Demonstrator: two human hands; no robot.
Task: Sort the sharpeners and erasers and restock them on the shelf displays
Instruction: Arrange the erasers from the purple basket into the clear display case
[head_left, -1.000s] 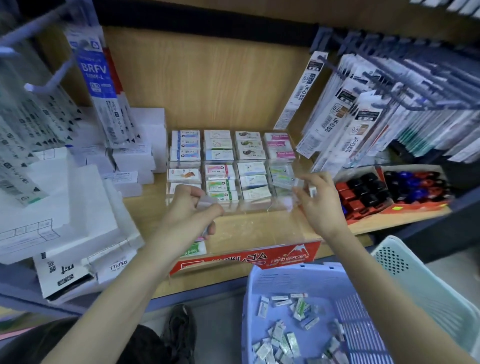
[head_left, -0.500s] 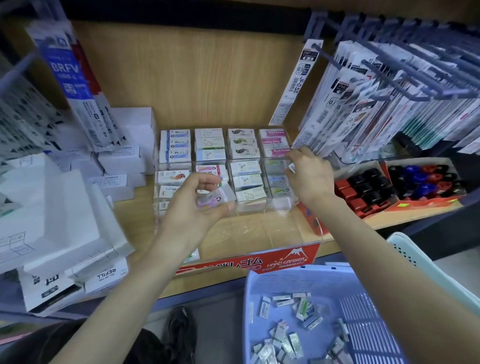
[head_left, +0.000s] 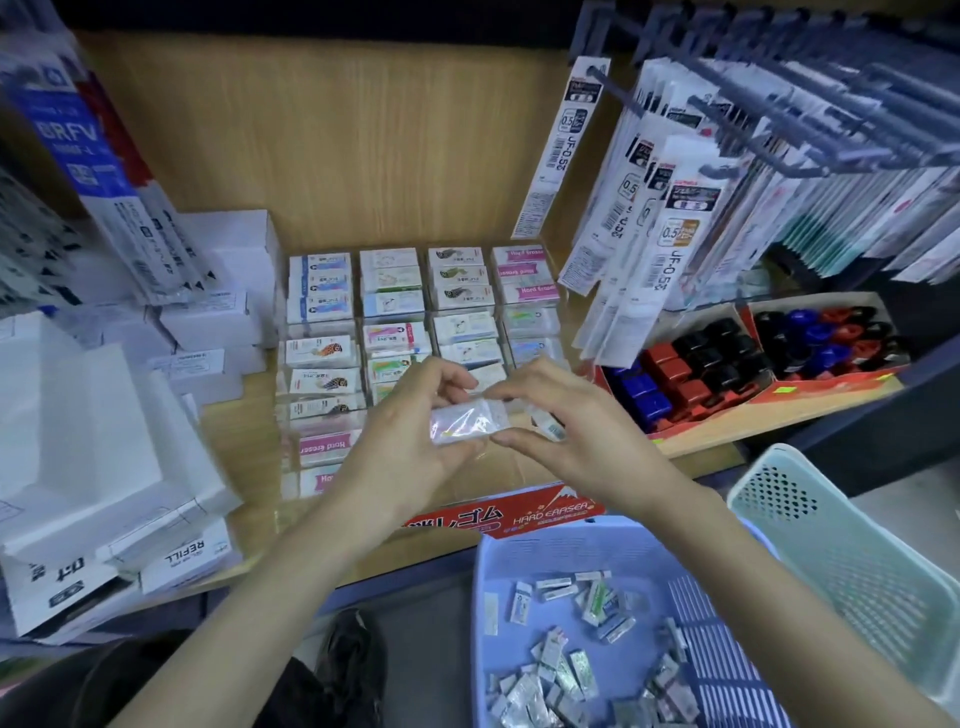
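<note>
My left hand (head_left: 410, 436) and my right hand (head_left: 561, 426) meet over the front of the clear eraser display tray (head_left: 519, 470). Between them they pinch a small wrapped eraser (head_left: 464, 423) in shiny film. Behind the hands the tray holds rows of boxed erasers (head_left: 395, 304) with coloured labels. A red "Hard Eraser" sign (head_left: 519, 514) runs along the tray's front. Below, a purple basket (head_left: 727, 597) holds several loose wrapped erasers (head_left: 566, 670).
White refill boxes (head_left: 104, 467) are stacked at the left on the wooden shelf (head_left: 244, 452). Red cartons of red, blue and black sharpeners (head_left: 727, 364) sit at the right. Hanging pen refill packs (head_left: 675, 218) overhang the right side. A pale green basket (head_left: 852, 561) stands beside the purple one.
My right hand came back from the tray's right column to the middle and joined my left hand on the wrapped eraser. My left hand shifted slightly right.
</note>
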